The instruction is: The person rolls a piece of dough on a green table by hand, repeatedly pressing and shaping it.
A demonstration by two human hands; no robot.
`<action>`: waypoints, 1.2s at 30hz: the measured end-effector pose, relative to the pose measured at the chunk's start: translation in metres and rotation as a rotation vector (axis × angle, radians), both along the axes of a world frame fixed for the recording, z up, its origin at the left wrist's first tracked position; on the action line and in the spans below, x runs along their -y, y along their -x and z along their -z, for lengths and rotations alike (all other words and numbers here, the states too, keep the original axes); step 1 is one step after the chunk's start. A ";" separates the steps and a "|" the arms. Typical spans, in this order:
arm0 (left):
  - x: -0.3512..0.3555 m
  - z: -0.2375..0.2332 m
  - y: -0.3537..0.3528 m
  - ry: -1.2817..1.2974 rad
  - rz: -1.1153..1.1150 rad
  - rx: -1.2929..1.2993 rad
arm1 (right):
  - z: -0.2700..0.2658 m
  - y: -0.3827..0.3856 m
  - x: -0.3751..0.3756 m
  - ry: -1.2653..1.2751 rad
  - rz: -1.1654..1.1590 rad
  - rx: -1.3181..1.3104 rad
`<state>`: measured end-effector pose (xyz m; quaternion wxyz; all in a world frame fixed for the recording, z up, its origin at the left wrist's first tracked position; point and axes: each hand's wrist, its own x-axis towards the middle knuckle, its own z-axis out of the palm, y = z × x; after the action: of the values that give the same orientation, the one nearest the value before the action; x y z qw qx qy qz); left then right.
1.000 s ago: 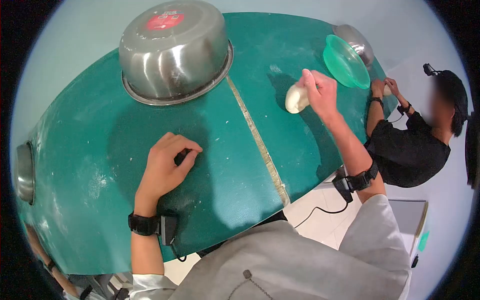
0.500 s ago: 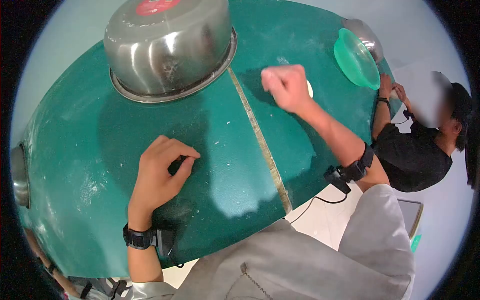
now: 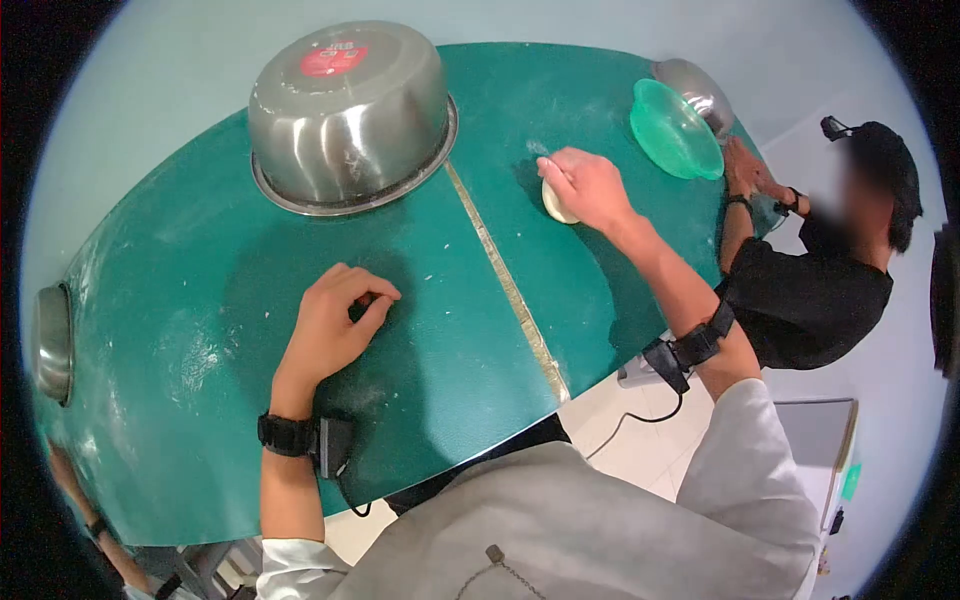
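My right hand (image 3: 588, 188) is closed, fingers curled, against a small round pale piece of dough (image 3: 557, 204) on the green table. The dough shows below the thumb, and the hand hides part of it. Over the left half of the table, my left hand (image 3: 335, 317) is curled with thumb and index fingertip together. Nothing shows between those fingertips. A large steel basin (image 3: 350, 120) stands upside down beyond my left hand, a red label on its base.
On the right are a green plastic bowl (image 3: 676, 130) and a steel bowl (image 3: 694, 92), beside a co-worker's hands (image 3: 750, 170). Another steel bowl (image 3: 52, 345) sits at the left edge. A pale strip (image 3: 505, 283) crosses the green table (image 3: 470, 400). Another person's arm (image 3: 100, 525) shows lower left.
My right hand has come down from a fist in front of the dough onto it. My left hand keeps its curled shape. The camera view has shifted, bringing more of the basin into sight.
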<state>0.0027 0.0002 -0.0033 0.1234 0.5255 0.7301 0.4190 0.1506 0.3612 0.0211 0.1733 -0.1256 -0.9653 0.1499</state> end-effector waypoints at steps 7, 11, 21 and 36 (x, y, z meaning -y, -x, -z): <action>0.003 0.007 0.004 -0.051 0.016 -0.046 | -0.024 -0.024 0.039 0.269 0.274 0.038; 0.002 0.005 0.002 -0.017 0.002 -0.023 | -0.042 -0.035 0.056 0.044 0.092 0.177; 0.002 0.005 0.003 -0.060 -0.009 0.018 | 0.008 -0.022 0.084 -0.300 -0.357 -0.131; 0.002 0.001 0.002 -0.010 0.000 0.007 | 0.028 0.009 0.033 0.128 0.134 -0.303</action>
<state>0.0003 -0.0021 -0.0044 0.1231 0.5245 0.7277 0.4245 0.1418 0.3284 -0.0066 0.3180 -0.1765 -0.9060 0.2163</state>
